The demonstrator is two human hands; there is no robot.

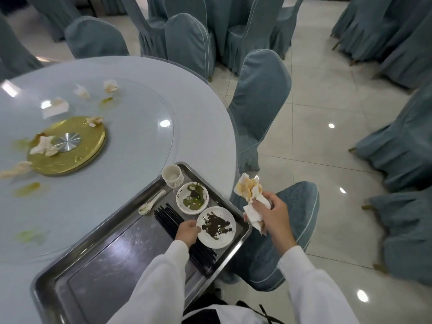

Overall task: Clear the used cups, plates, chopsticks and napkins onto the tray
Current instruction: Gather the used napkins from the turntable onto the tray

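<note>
So on the far left of the counter (131, 174) there are loose crumpled napkins (44, 145) scattered over the glass turntable (149, 106) and around the gold hub (70, 157). Those will be feather-light, soft and probably greasy, so you just pinch or scoop a bunch, no care needed.

Moving right, the steel tray (98, 260) sits at the near edge of the counter, and already holds a stack of small cups (172, 176), a white spoon (151, 202), a bundle of black chopsticks (171, 222) and two sauce-smeared plates (192, 198). Plates look ceramic: stiff, breakable, slick with sauce, so I'd take them by the clean rim.

Which is what the left hand (187, 232) does, fingers curled onto the left rim of the nearer plate (216, 226), which rests in the tray partly over the chopsticks.

Further right, off the counter and above a chair seat (301, 206), the right hand (271, 211) is closed around a wad of stained napkins (251, 195), not in the tray yet.
</note>
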